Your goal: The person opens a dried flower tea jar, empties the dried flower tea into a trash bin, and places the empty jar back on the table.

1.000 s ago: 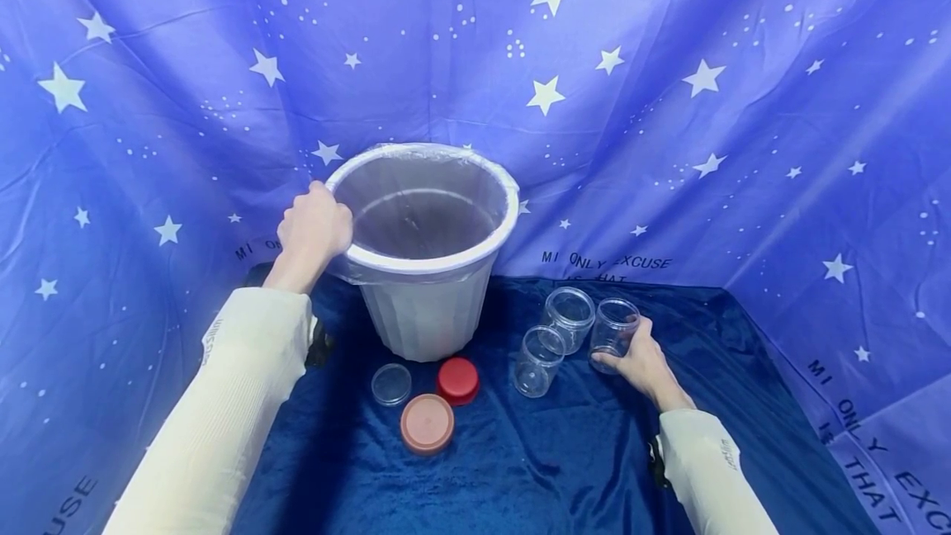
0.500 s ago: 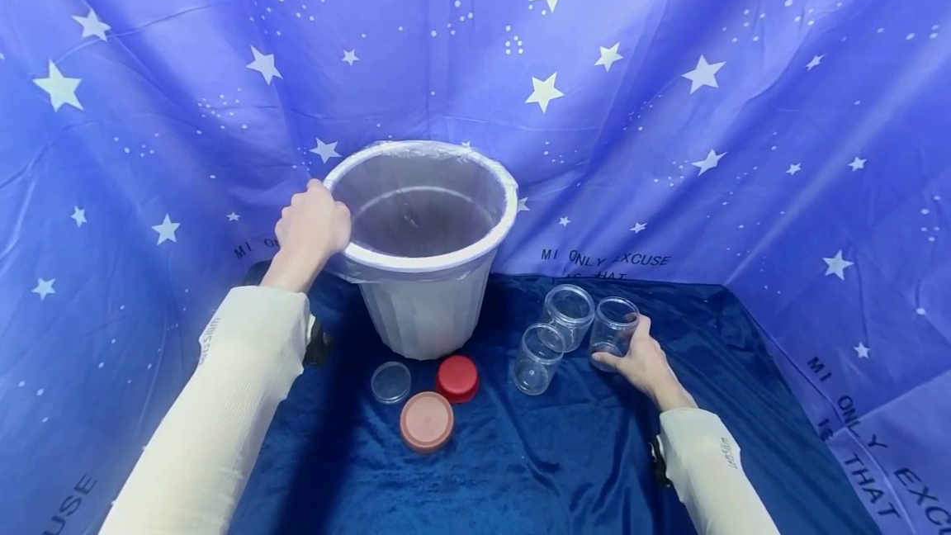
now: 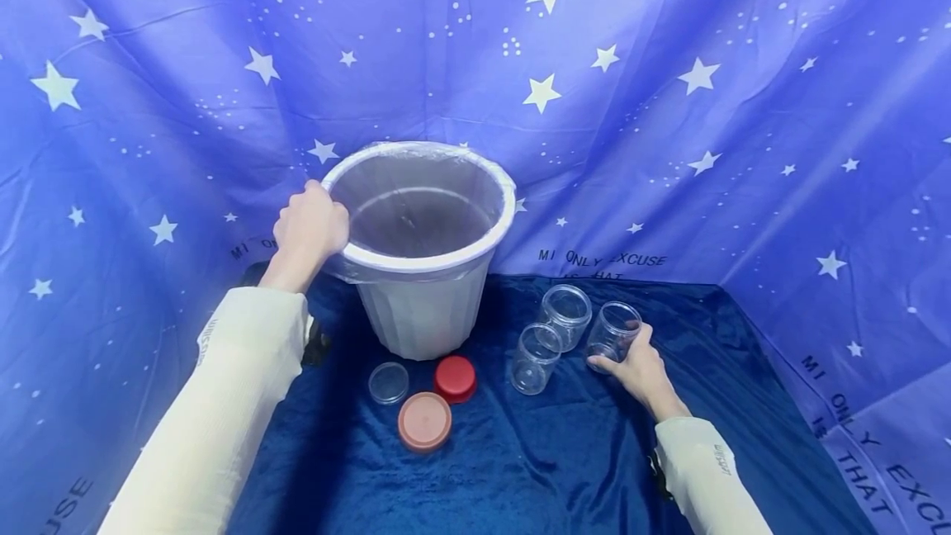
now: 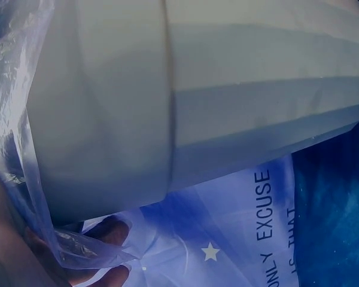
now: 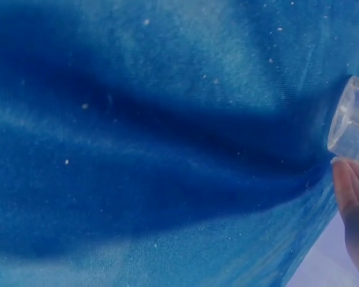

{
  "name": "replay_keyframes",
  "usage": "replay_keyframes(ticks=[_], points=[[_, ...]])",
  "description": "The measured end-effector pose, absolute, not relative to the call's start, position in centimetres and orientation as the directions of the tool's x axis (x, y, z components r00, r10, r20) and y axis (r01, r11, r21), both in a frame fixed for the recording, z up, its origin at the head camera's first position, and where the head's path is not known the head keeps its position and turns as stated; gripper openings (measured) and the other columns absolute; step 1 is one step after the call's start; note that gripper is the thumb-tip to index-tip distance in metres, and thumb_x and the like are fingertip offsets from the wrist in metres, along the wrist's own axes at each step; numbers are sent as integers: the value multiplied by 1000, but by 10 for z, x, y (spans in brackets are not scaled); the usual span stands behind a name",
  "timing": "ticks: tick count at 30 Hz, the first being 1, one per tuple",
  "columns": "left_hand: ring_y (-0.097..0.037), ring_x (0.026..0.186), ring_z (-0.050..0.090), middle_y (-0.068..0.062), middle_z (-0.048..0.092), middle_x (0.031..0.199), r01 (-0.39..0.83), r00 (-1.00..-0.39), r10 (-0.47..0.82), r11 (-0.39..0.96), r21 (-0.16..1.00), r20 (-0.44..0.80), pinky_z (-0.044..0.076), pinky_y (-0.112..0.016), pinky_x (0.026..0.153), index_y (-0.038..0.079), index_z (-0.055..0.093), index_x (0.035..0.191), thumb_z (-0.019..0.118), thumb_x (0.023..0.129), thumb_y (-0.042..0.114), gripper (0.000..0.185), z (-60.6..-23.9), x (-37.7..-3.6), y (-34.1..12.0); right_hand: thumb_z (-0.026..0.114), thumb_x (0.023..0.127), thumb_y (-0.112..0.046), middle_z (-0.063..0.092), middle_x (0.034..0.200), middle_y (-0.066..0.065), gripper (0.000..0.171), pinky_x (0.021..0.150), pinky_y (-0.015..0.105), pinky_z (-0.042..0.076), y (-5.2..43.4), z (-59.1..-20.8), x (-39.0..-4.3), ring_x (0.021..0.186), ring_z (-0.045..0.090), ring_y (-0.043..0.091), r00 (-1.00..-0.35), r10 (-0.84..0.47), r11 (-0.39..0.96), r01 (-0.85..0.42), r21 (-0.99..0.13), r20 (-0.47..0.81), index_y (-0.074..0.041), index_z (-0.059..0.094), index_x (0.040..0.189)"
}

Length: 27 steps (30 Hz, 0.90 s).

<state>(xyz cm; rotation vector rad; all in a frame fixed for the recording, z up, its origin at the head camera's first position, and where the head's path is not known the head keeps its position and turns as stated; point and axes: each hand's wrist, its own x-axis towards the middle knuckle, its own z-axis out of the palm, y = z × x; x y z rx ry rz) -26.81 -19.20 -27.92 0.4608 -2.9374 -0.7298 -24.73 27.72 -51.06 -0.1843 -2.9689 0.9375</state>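
A light grey trash bin (image 3: 423,304) lined with a clear plastic bag stands at the back of the table. My left hand (image 3: 310,225) grips its left rim; in the left wrist view, fingers (image 4: 110,230) show below the loose bag edge (image 4: 78,251). On the right, my right hand (image 3: 637,366) holds a clear plastic jar (image 3: 613,333) by its right side, thumb low on the near wall. The held jar leans slightly to the right. Two more clear jars, a rear one (image 3: 566,316) and a nearer one (image 3: 535,360), stand upright, uncapped, just left of it.
In front of the bin lie a clear round lid (image 3: 389,383), a red lid (image 3: 455,378) and an orange-pink lid (image 3: 425,421). Dark blue velvety cloth (image 3: 520,477) covers the table. A star-printed curtain (image 3: 416,40) encloses the back and sides.
The jar in my right hand has tilted a little to the right, its base shifting slightly left. My left hand keeps its grip on the bin rim. The head view has shifted slightly.
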Motion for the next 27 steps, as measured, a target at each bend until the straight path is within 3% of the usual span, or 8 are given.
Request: replay_keyframes(ticks=[10,27], points=[[-55,117,53,-35,53,129,-268,-952,-306,840,472,4,46,-61,91,-9,39,133,31,95,22,49,-281,-269,-192,81,77,-42,54,119,46,102,91,63,43,277,-516,-244,109,54,60,-989,149,809,122,-575,0,2,16,142],[-54,117,53,-35,53,129,-269,-950,-313,838,475,14,46,-61,91,-9,40,132,31,95,22,49,-282,-270,-193,80,77,-50,53,122,44,106,87,62,45,278,-517,-242,109,55,58,-994,110,839,84,-537,17,2,15,144]])
